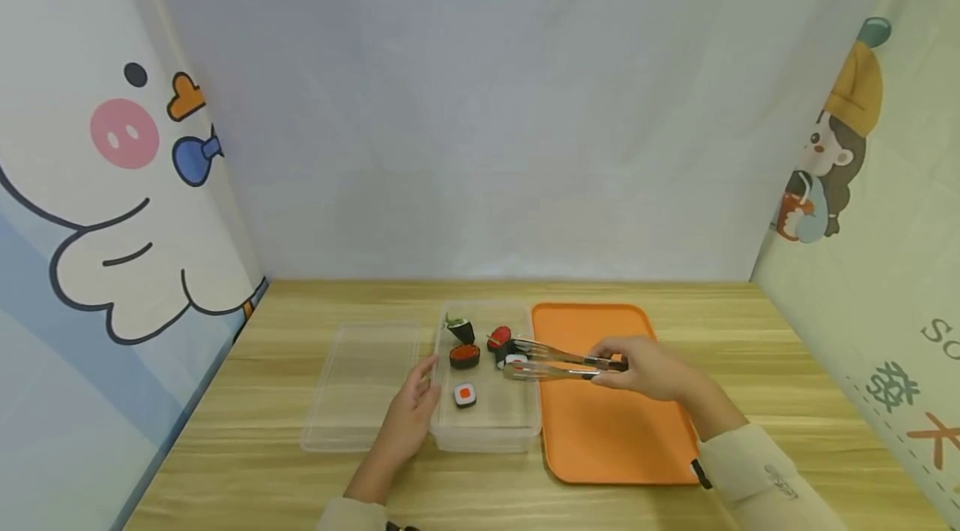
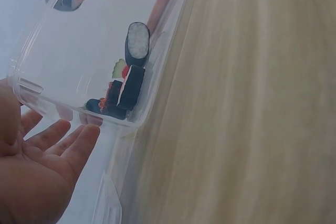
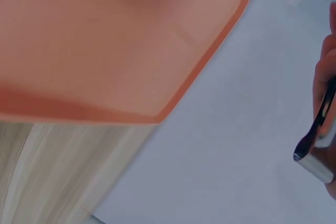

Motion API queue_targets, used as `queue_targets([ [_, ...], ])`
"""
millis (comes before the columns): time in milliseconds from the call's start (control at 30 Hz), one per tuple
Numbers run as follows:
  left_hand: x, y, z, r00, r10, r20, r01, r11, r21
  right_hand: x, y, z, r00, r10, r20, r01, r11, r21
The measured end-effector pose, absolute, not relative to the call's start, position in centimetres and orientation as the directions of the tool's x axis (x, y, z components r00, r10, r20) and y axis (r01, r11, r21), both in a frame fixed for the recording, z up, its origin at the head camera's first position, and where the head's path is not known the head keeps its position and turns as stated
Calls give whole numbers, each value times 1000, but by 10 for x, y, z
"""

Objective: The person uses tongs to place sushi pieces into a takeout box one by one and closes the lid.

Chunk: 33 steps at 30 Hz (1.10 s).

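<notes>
Box [image 1: 498,414] between lid [image 1: 363,381] (clear) and tray [image 1: 615,439]

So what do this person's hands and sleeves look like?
The left hand and right hand wear no gloves. The left sleeve and right sleeve are pale cream; the right one carries small grey lettering, and a black piece shows beside its cuff.

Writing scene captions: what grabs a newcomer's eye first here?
The bright orange tray on the wooden table, right of the clear container. Next, the small sushi pieces inside that container, with metal tongs in the right hand extending over it. Then the large white cartoon figure at far left.
</notes>
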State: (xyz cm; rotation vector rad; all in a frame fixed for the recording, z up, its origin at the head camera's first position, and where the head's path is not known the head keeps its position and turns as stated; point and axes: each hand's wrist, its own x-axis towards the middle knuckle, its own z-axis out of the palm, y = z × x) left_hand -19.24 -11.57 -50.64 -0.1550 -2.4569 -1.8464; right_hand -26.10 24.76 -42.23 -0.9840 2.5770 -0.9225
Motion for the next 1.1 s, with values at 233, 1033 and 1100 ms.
queue_targets([
  [233, -193, -116, -506, -992, 49, 113, 123, 274, 954, -264, 236, -428, -738, -674, 38, -558, 577, -597],
  [1033, -195, -116, -506, -993, 55, 104, 115, 264, 958, -267, 232, -426, -757, -653, 38, -554, 609, -567],
  [1100, -194, -116, -506, -993, 54, 103, 114, 261, 959, -266, 233, -426, -757, -652, 36, -553, 610, -568],
])
